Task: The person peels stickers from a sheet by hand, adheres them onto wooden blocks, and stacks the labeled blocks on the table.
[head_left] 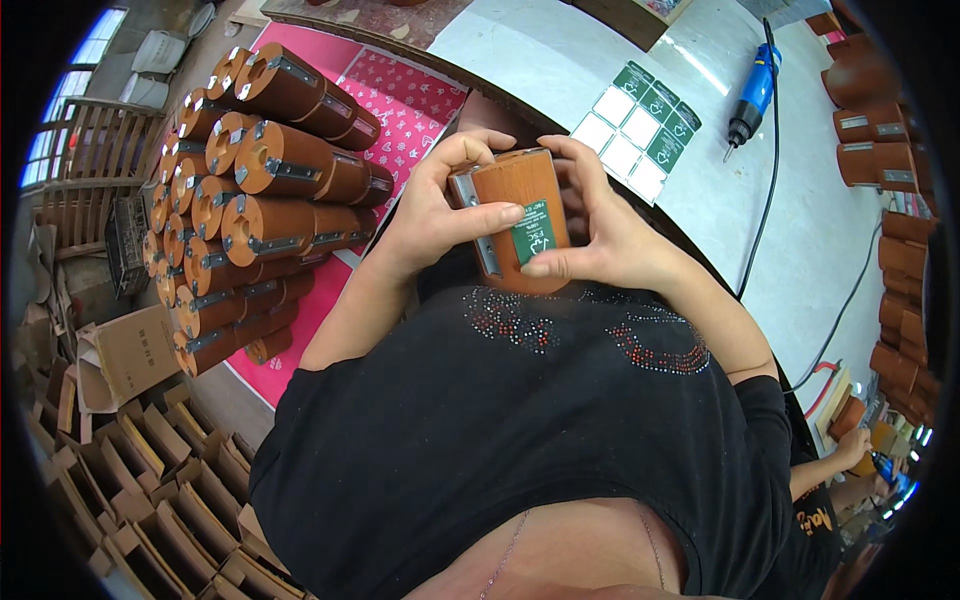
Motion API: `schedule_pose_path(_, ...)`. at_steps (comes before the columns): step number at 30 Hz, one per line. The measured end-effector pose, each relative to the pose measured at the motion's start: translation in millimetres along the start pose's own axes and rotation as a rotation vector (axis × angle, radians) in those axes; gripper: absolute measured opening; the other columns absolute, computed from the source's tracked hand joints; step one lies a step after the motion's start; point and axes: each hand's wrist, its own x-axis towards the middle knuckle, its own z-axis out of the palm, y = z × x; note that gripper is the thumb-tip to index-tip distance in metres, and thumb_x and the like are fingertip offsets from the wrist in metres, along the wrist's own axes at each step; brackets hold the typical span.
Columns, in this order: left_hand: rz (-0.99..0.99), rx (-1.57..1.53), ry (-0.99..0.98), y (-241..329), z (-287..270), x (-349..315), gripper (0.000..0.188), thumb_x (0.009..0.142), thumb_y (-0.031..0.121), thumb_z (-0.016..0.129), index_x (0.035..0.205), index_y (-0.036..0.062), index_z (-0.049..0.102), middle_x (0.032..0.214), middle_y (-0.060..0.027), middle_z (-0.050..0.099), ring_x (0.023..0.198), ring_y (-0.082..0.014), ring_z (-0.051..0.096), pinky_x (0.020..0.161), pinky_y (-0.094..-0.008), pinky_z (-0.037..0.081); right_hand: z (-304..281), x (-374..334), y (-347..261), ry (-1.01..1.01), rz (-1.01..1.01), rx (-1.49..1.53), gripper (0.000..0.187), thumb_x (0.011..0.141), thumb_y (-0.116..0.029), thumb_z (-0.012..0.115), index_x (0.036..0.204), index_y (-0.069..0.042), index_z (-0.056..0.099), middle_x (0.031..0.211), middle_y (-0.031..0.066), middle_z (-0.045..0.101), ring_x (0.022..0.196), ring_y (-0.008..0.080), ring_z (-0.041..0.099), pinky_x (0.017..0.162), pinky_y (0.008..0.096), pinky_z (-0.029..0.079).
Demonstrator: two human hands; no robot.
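Left hand [430,225]: your grip clasps the wooden cylinder [520,215].
Right hand [600,235]: your grip pinches its green label [533,238].
Risk: uneven thumb pressure could wrinkle the label.

Bright, even daylight enters from windows [70,110] at ten o'clock; glare whitens the table [560,60] at twelve. Fisheye bending and black vignette ring the sharp centre.

1. black short-sleeved top [500,420] covers the torso.
2. small red and silver studs [590,335] form curved patterns across the top's chest.
3. thin chain necklace [500,560] at the neckline.
4. forearms bare, no gloves.
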Motion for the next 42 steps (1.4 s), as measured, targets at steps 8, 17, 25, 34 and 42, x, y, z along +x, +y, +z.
schedule_pose_path(8,0.07,0.056,-0.032,-4,4,5,0.029,0.071,0.019,0.07,0.086,0.0033,0.052,0.115,-0.0145,0.047,0.104,-0.0184,0.045,0.09,-0.0316,0.034,5,8,11,0.175,-0.113,0.0,0.109,0.06,-0.034,0.083,0.136,-0.001,0.012,0.119,0.0258,0.043,0.108,0.0329,0.05,0.091,0.0379,0.042)
schedule_pose_path(17,0.073,0.109,-0.173,-9,-1,7,0.045,0.083,0.047,0.055,0.094,0.0041,0.05,0.123,-0.0164,0.039,0.118,-0.0231,0.035,0.099,-0.0369,0.026,10,6,-3,0.195,-0.078,-0.333,0.112,0.057,-0.038,0.084,0.135,-0.002,0.013,0.119,0.0236,0.043,0.115,0.0327,0.045,0.096,0.037,0.037)
schedule_pose_path(25,-0.01,0.11,-0.052,-13,8,5,0.068,0.064,0.03,0.081,0.111,0.0025,0.04,0.124,-0.0164,0.038,0.109,-0.0218,0.046,0.091,-0.0331,0.039,2,9,24,0.255,-0.213,-0.013,0.041,0.087,-0.03,0.057,0.114,-0.002,0.047,0.105,0.0145,0.053,0.1,0.0216,0.052,0.087,0.0312,0.041)
schedule_pose_path(34,0.262,0.157,0.126,54,-8,38,0.101,0.051,0.016,0.085,0.133,0.0048,0.026,0.122,-0.0132,0.042,0.115,-0.0224,0.044,0.096,-0.036,0.036,-23,6,-6,0.425,-0.473,0.095,0.049,0.092,-0.017,0.049,0.135,-0.002,0.031,0.117,0.0128,0.048,0.103,0.0186,0.052,0.082,0.0297,0.046)
schedule_pose_path(42,0.804,0.623,0.686,117,-110,173,0.09,0.054,0.017,0.084,0.126,0.0038,0.032,0.117,-0.0147,0.046,0.106,-0.0238,0.05,0.089,-0.0336,0.045,-29,7,-12,0.562,-0.459,-0.079,0.042,0.086,-0.008,0.057,0.124,-0.003,0.042,0.111,0.0115,0.05,0.095,0.0172,0.057,0.077,0.0282,0.05)
